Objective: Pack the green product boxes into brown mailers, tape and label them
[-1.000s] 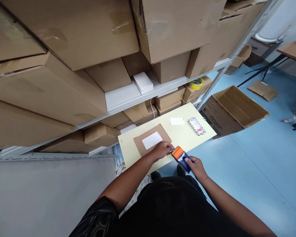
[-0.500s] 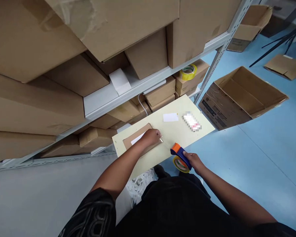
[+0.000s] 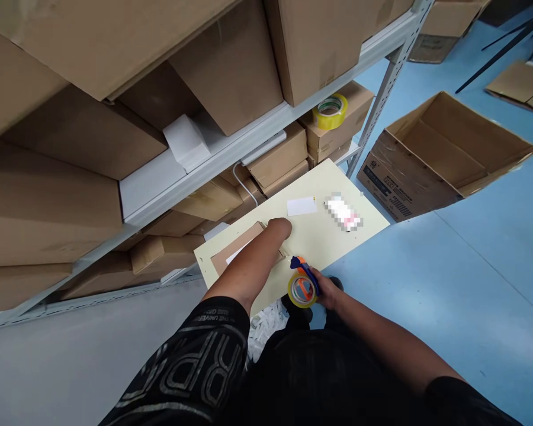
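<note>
My right hand (image 3: 327,291) grips a blue and orange tape dispenser (image 3: 302,283) with a yellow-rimmed roll, held at the near edge of a pale yellow board (image 3: 320,236). My left hand (image 3: 279,228) presses down on a flat brown cardboard packet (image 3: 233,251) that lies on the board, its fingers curled at the packet's right end. A thin strip of clear tape seems to run from the packet to the dispenser. A white label on the packet is mostly hidden under my forearm.
A white card (image 3: 301,206) and a blurred item (image 3: 343,213) lie farther along the board. Metal shelving (image 3: 249,148) packed with cardboard boxes rises behind, with a yellow tape roll (image 3: 330,111) on one. An open carton (image 3: 444,148) sits on the blue floor.
My left hand slid left along the packet and now presses on it. The right hand pulled the dispenser down and turned it, so the roll faces up. The view tilted downward.
</note>
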`<move>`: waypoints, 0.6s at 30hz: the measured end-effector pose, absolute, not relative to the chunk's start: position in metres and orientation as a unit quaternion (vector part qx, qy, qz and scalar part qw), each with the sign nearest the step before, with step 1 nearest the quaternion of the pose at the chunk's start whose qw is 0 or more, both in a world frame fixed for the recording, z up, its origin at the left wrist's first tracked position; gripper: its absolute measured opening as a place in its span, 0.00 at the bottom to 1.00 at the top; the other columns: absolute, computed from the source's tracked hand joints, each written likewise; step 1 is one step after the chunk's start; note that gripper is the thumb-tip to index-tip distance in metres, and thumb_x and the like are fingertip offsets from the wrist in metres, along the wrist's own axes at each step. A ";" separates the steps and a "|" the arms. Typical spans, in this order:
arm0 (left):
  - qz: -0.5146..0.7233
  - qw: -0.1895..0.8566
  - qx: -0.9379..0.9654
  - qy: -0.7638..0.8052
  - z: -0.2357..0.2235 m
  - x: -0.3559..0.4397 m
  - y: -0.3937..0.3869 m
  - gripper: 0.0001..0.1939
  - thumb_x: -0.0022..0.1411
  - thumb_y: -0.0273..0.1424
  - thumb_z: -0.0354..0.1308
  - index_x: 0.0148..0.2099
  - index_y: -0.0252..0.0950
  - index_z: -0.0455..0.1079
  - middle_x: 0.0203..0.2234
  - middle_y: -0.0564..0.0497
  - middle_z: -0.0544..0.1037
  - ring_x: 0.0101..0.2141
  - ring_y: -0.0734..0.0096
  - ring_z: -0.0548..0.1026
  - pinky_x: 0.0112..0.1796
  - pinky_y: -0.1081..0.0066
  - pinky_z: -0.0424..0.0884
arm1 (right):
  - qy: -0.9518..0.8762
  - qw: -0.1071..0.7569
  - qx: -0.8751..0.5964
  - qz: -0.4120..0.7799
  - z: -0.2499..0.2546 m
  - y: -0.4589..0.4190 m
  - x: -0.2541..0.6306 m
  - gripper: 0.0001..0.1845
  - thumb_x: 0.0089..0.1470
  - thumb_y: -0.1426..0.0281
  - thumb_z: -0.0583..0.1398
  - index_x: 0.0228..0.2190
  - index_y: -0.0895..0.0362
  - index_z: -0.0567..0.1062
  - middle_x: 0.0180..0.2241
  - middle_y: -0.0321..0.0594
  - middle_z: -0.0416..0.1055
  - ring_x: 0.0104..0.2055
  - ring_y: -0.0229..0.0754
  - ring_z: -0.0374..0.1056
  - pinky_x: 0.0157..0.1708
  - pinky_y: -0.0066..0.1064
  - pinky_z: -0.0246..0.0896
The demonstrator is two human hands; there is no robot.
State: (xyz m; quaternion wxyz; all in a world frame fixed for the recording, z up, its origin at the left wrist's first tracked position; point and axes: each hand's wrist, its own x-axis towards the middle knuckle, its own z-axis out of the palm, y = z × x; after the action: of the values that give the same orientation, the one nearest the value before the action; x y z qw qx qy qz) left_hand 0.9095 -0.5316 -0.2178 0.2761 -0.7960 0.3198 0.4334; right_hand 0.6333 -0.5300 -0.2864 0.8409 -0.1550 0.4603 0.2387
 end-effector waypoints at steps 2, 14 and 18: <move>0.429 0.287 -0.793 0.322 -0.223 0.912 -0.528 0.21 0.40 0.22 0.72 0.41 0.31 0.83 0.41 0.34 0.83 0.43 0.44 0.80 0.44 0.55 0.77 | 0.471 0.837 -0.131 0.247 -0.284 -0.526 0.636 0.25 0.63 0.49 0.59 0.44 0.58 0.78 0.36 0.44 0.82 0.36 0.46 0.78 0.46 0.43 0.74; 0.344 0.240 -0.811 0.408 -0.208 0.922 -0.486 0.29 0.42 0.25 0.70 0.50 0.36 0.78 0.54 0.34 0.75 0.57 0.43 0.66 0.57 0.46 0.59 | 0.455 0.856 -0.074 0.234 -0.277 -0.503 0.640 0.24 0.66 0.50 0.55 0.40 0.57 0.79 0.32 0.42 0.81 0.37 0.46 0.79 0.46 0.41 0.75; 0.244 0.089 -0.881 0.396 -0.186 0.931 -0.450 0.25 0.54 0.28 0.63 0.56 0.37 0.74 0.56 0.38 0.73 0.59 0.47 0.66 0.61 0.47 0.57 | 0.449 0.856 -0.085 0.242 -0.278 -0.495 0.637 0.25 0.66 0.50 0.55 0.40 0.57 0.79 0.35 0.44 0.82 0.39 0.48 0.79 0.47 0.42 0.74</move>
State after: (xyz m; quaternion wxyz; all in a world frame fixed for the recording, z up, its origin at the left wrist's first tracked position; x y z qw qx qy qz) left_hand 0.9312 -0.4500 -0.1860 0.0887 -0.8808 0.3962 0.2436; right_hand 0.6370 -0.4947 -0.2784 0.8558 -0.0849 0.4492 0.2421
